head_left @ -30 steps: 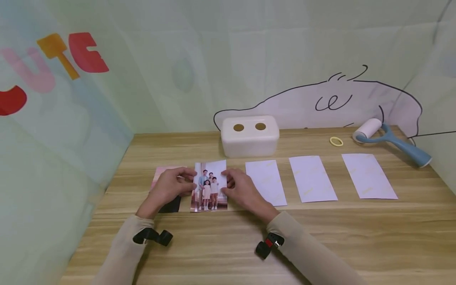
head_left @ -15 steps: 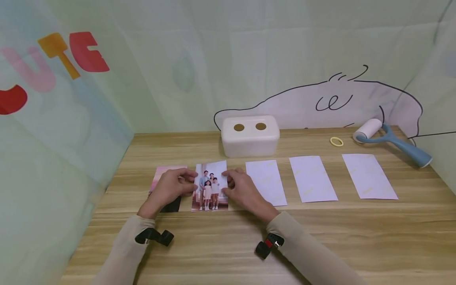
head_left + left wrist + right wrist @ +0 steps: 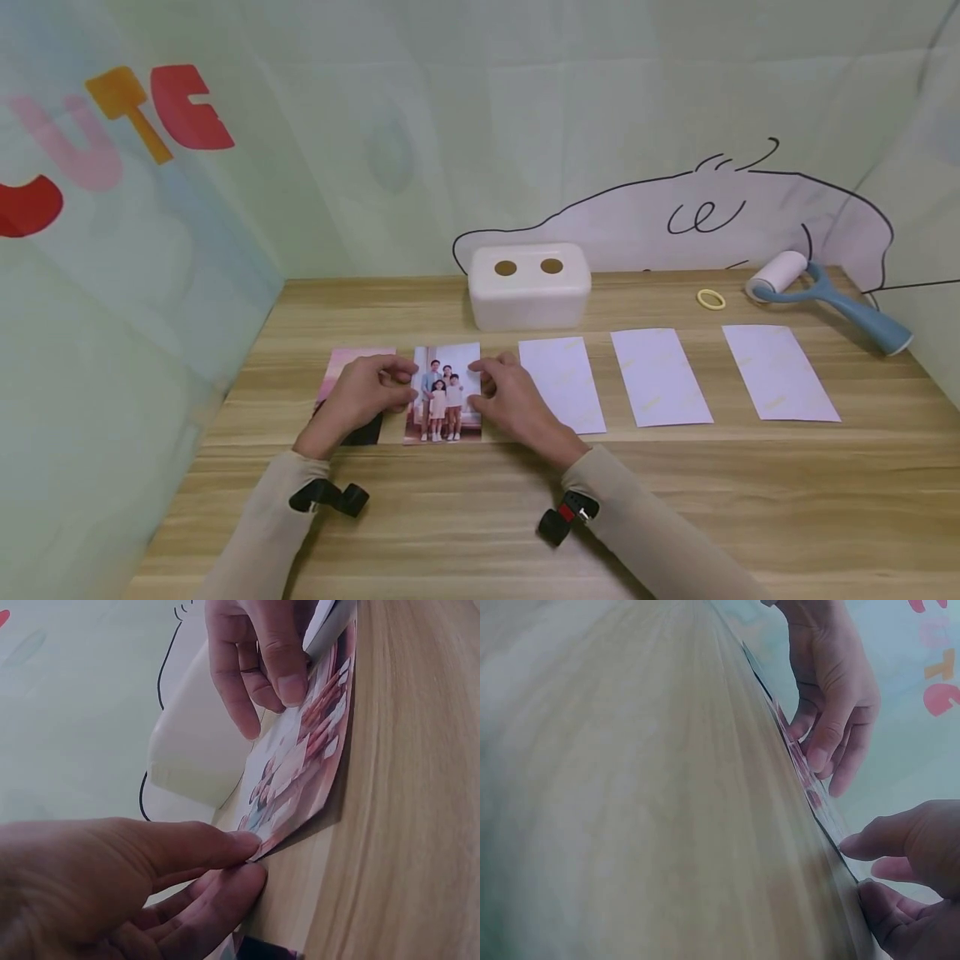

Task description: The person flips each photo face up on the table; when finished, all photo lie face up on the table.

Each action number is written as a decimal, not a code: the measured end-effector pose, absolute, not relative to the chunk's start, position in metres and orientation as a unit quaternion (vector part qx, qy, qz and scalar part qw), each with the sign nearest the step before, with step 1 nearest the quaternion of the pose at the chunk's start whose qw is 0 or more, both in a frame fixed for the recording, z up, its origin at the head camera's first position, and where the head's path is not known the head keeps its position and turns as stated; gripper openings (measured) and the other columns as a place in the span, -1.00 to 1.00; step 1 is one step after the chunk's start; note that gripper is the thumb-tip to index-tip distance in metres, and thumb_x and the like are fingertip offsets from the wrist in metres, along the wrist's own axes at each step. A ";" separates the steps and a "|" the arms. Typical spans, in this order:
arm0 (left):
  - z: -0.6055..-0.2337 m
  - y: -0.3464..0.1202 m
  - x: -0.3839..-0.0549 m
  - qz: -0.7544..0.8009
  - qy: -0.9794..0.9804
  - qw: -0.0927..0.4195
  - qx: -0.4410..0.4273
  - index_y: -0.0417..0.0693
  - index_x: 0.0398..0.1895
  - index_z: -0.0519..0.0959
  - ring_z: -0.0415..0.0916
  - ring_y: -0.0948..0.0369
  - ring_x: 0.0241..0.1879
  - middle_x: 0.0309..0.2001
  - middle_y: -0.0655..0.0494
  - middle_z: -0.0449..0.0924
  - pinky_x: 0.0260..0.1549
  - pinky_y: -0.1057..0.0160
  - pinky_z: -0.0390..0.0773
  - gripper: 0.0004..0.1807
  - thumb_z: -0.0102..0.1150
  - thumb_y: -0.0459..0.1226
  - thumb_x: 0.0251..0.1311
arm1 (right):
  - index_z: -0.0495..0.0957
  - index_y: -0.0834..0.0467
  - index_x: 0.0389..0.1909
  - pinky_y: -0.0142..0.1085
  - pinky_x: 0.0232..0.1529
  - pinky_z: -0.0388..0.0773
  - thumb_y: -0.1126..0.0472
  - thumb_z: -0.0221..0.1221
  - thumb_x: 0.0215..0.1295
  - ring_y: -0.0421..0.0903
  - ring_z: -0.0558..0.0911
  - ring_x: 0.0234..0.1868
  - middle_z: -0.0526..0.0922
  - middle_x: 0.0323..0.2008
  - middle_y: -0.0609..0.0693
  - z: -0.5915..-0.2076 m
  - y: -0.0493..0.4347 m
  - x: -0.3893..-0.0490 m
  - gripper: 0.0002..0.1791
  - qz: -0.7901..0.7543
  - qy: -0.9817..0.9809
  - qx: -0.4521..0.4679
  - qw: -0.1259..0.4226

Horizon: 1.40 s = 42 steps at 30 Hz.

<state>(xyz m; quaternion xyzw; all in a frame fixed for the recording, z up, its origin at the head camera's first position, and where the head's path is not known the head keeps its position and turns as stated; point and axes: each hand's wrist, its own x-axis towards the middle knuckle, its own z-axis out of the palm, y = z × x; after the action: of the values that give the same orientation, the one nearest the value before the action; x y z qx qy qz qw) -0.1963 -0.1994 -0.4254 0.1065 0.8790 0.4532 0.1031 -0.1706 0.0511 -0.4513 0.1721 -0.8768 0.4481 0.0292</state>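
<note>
Head view, and we have the family photo point(image 3: 445, 417) upright to us on the wooden table point(image 3: 450, 525), right between two hands! Our left hand point(image 3: 365, 389) grips its left edge with the fingertips; our right hand point(image 3: 517, 400) holds the opposite edge the same way. The left wrist view shows a shadow under the near edge, so we can't tell whether it lies quite flat. We'd call it light, thin card, bendy, with a glossy face that probably slips and takes smudges; the side edges look the best hold, pinched gently so it doesn't bow. Just beside it, partly under the left hand, a pink-and-dark picture point(image 3: 341, 367)! Off to the right, three white sheets point(image 3: 562, 379) in a row; behind, a white holder point(image 3: 529, 304) with two holes, then a yellow ring point(image 3: 711, 307) and a lint roller point(image 3: 828, 292).
</note>
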 end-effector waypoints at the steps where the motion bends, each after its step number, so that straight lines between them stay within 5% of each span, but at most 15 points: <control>1: -0.425 -0.199 -0.196 0.450 0.880 0.102 0.108 -0.43 0.06 0.67 0.70 0.16 -0.29 -0.12 -0.22 0.71 -0.36 0.25 0.74 -0.67 0.42 -0.50 0.23 | 0.65 0.37 0.12 -0.25 -0.13 0.61 0.44 0.47 0.17 -0.01 0.62 -0.21 0.54 -0.22 0.10 -0.451 0.051 -0.171 -0.54 0.448 -0.877 0.173 0.030; 18: -0.407 -0.176 -0.191 0.424 0.891 0.052 0.154 -0.30 0.03 0.72 0.72 0.12 -0.30 -0.14 -0.10 0.76 -0.38 0.23 0.69 -0.72 0.43 -0.38 0.30 | 0.65 0.33 0.15 -0.13 0.05 0.68 0.42 0.40 0.28 0.08 0.69 -0.04 0.66 -0.06 0.16 -0.437 0.072 -0.174 -0.60 0.488 -0.860 0.146 0.033; 42: -0.404 -0.085 -0.184 0.464 0.858 0.070 0.208 -0.30 0.19 0.63 0.69 -0.04 0.10 0.16 -0.19 0.68 0.08 0.02 0.68 -0.55 0.48 -0.42 0.25 | 0.58 0.38 0.20 -0.03 0.13 0.67 0.40 0.36 0.36 0.21 0.64 0.15 0.62 0.11 0.29 -0.421 0.153 -0.172 -0.58 0.492 -0.865 0.084 0.046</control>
<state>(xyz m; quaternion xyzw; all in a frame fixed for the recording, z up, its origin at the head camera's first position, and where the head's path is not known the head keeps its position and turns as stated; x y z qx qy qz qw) -0.1842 -0.0849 -0.4044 0.2080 0.8583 0.4639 0.0696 -0.1720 0.1534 -0.4209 0.0841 -0.8655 0.4917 0.0457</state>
